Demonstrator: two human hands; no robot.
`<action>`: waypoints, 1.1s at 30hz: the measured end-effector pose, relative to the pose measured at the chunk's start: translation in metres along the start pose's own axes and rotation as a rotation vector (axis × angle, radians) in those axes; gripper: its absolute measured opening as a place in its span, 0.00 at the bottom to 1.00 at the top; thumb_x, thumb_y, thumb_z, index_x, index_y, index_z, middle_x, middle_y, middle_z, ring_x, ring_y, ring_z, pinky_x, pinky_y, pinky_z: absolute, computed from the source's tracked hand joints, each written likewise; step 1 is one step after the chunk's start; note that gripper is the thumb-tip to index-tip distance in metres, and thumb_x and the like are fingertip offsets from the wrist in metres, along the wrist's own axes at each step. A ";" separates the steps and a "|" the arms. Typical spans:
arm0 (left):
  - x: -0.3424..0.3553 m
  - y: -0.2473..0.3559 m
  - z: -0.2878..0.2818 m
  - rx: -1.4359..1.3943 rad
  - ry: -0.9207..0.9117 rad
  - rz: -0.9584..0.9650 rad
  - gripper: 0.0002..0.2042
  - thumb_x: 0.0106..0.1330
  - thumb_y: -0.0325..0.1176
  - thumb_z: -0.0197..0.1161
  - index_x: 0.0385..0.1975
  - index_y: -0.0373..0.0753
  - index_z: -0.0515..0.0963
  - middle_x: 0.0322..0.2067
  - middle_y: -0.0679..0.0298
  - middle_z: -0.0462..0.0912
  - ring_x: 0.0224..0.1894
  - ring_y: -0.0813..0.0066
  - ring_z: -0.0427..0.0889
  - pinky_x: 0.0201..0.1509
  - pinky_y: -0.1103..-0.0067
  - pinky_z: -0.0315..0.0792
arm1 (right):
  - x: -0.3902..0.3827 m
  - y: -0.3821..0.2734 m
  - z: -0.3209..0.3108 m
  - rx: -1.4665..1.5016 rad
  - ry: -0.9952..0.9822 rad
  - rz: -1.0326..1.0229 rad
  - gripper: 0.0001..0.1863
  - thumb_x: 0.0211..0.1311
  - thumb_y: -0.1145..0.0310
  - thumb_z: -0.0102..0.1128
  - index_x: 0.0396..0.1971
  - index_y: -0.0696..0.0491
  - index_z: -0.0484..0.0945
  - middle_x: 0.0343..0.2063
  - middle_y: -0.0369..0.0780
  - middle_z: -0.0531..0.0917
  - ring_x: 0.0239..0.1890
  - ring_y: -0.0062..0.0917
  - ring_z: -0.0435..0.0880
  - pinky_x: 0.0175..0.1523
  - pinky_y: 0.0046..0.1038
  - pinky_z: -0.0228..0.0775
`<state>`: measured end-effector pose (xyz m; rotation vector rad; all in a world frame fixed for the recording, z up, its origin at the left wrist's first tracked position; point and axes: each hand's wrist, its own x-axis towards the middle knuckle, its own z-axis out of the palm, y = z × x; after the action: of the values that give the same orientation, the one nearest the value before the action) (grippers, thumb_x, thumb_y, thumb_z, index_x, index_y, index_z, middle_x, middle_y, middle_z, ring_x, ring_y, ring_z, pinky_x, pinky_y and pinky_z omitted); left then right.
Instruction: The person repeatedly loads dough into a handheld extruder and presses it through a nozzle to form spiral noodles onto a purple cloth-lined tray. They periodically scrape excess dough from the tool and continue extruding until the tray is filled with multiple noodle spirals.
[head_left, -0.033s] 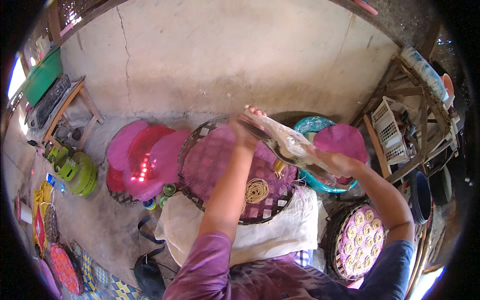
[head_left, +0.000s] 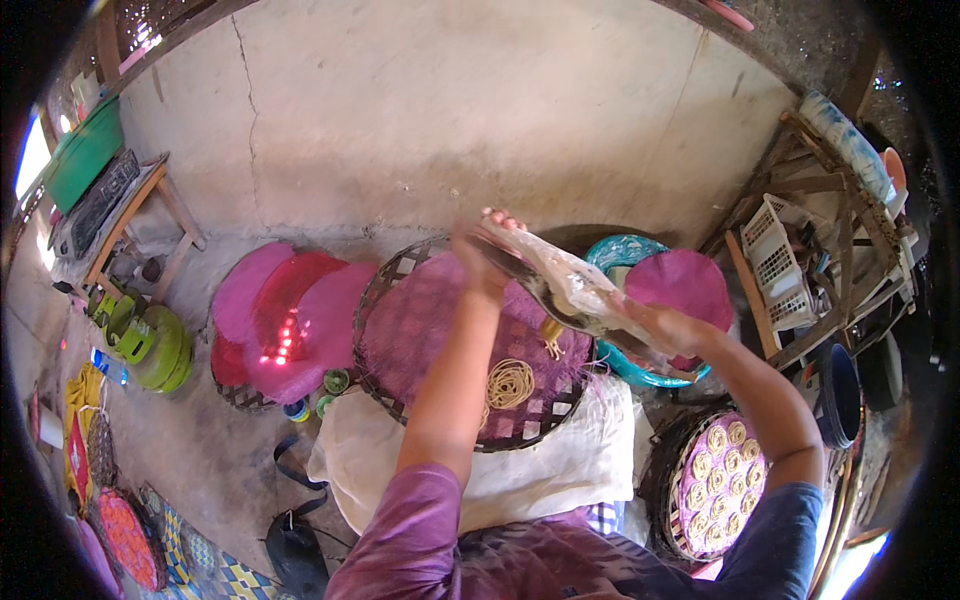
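Nearest the wearer, a white cloth (head_left: 560,470) drapes over the lap, and on it rests a round woven bamboo tray (head_left: 420,400) lined with a purple mesh mat (head_left: 420,320). One pale coiled noodle nest (head_left: 511,383) lies on the mat toward its near right side, with a smaller yellowish strand clump (head_left: 551,338) just beyond it. Low on the right, a second round basket tray with purple lining (head_left: 668,520) carries rows of the same pale coils. Above the lap tray both hands are raised: the left hand (head_left: 482,262) is closed on the upper end of a long, crinkled clear plastic bag with a dark strip inside (head_left: 565,292), and the right hand (head_left: 662,332) is clamped on its lower end, so the bag spans slantwise between them, clear of the mat. Judged by its creases and sag, the bag is light, limp and slick; it will fold if held at one point only, so both ends, as now, look the sound places to grip. The coils look brittle and loose; lifting from beneath would suit them. Beyond the hands sit a turquoise basin (head_left: 615,252) capped by a purple round mat (head_left: 680,285), and to the left shiny pink-red round covers (head_left: 285,320) on the concrete floor (head_left: 450,120).
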<state>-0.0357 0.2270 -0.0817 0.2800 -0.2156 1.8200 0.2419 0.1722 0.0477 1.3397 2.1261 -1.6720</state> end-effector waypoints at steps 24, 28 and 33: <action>0.001 -0.030 -0.009 -0.116 -0.215 -0.044 0.16 0.67 0.52 0.50 0.28 0.47 0.74 0.24 0.70 0.75 0.28 0.70 0.76 0.43 0.68 0.70 | -0.005 0.050 -0.022 0.410 -0.061 -0.046 0.46 0.61 0.26 0.35 0.55 0.57 0.71 0.29 0.49 0.81 0.21 0.30 0.82 0.29 0.32 0.80; 0.005 -0.022 -0.019 -0.157 -0.213 0.010 0.12 0.68 0.45 0.52 0.27 0.47 0.74 0.24 0.72 0.76 0.29 0.72 0.76 0.44 0.68 0.70 | 0.040 0.075 0.002 0.939 -0.307 -0.177 0.46 0.61 0.26 0.32 0.61 0.53 0.67 0.33 0.52 0.82 0.21 0.33 0.83 0.30 0.34 0.81; 0.005 -0.017 -0.022 -0.156 -0.209 0.116 0.09 0.67 0.43 0.53 0.29 0.46 0.74 0.25 0.72 0.76 0.29 0.73 0.76 0.45 0.69 0.71 | 0.094 0.106 0.012 1.011 -0.505 -0.212 0.40 0.66 0.33 0.35 0.64 0.51 0.63 0.29 0.50 0.82 0.20 0.27 0.81 0.26 0.31 0.78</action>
<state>-0.0222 0.2423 -0.1013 0.3535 -0.5276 1.8760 0.2536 0.2138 -0.0881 0.6431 1.1523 -2.9555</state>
